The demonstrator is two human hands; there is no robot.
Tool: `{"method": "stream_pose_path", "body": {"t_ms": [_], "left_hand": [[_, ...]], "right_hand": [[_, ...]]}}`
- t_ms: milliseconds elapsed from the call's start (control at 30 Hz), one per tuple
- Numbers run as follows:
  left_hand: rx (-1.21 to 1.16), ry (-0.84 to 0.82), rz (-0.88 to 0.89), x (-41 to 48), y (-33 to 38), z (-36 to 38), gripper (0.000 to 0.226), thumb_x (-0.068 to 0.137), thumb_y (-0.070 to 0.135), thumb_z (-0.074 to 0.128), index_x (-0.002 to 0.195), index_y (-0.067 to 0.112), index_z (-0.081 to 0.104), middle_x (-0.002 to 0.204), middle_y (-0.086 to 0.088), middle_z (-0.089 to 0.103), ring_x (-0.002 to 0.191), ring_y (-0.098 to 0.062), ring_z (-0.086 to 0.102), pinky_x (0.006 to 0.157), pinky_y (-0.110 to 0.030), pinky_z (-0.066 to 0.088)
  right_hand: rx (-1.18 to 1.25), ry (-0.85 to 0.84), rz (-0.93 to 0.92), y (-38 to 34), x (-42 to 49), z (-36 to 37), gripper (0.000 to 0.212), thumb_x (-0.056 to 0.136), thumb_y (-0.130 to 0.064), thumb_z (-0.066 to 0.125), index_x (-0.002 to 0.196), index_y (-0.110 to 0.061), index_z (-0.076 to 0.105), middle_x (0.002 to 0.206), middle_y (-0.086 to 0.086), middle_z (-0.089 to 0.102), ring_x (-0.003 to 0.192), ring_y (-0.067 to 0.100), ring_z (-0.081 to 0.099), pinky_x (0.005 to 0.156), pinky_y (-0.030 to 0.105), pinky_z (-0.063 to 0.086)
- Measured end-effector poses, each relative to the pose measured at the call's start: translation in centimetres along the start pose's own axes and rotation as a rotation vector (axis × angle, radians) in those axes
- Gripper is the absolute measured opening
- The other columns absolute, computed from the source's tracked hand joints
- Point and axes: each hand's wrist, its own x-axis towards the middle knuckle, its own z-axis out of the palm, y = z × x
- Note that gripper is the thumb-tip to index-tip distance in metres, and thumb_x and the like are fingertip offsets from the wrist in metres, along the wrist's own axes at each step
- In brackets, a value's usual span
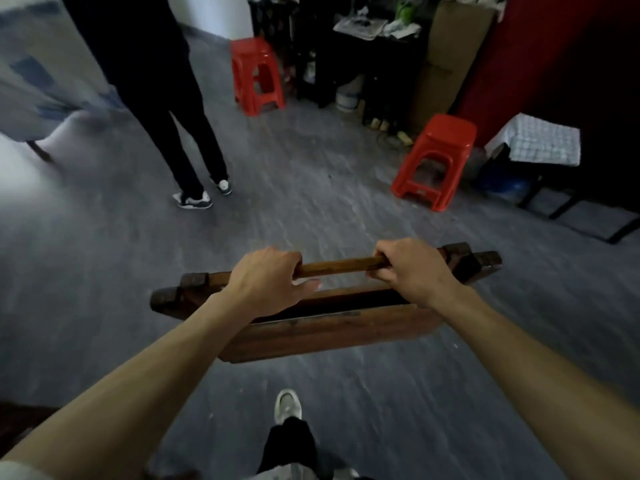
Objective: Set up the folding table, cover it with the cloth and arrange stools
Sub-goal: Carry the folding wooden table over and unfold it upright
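Observation:
I carry a folded brown wooden table (332,329) off the floor in front of me, its legs folded on top. My left hand (268,280) and my right hand (412,268) both grip the same wooden crossbar (341,265), side by side. Two red plastic stools stand on the grey floor: one (256,76) at the back centre, one (436,159) at the right. A white checked cloth (538,142) lies over a dark piece of furniture at the far right.
A person in dark trousers and sneakers (162,98) stands at the left. A blurred pale cloth (41,74) hangs at the far left. Dark shelves with clutter (360,46), a cardboard box (450,57) and a red wall (519,53) line the back right. My own shoe (286,405) is below the table.

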Motion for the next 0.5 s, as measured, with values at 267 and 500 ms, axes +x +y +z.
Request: {"method": "stream_pose_path", "body": {"t_ms": [267, 500], "left_hand": [[0.054, 0.068, 0.218, 13.7, -4.0, -2.3, 0.046, 0.085, 0.072, 0.046, 0.065, 0.032, 0.04, 0.056, 0.012, 0.048, 0.048, -0.006, 0.045, 0.042, -0.026, 0.029], [0.101, -0.014, 0.255, 25.7, -5.6, -2.3, 0.043, 0.087, 0.071, 0.047, 0.07, 0.031, 0.046, 0.059, 0.011, 0.053, 0.052, -0.007, 0.049, 0.045, -0.027, 0.035]], "right_hand": [[0.072, 0.142, 0.179, 3.2, 7.9, -1.6, 0.023, 0.087, -0.044, 0.069, 0.087, -0.023, 0.061, 0.078, -0.006, 0.062, 0.077, 0.017, 0.057, 0.061, 0.032, 0.033], [0.093, 0.128, 0.267, 8.6, 16.8, -1.9, 0.025, 0.087, -0.046, 0.07, 0.088, -0.022, 0.06, 0.079, -0.004, 0.064, 0.079, 0.019, 0.061, 0.062, 0.035, 0.041]]}}
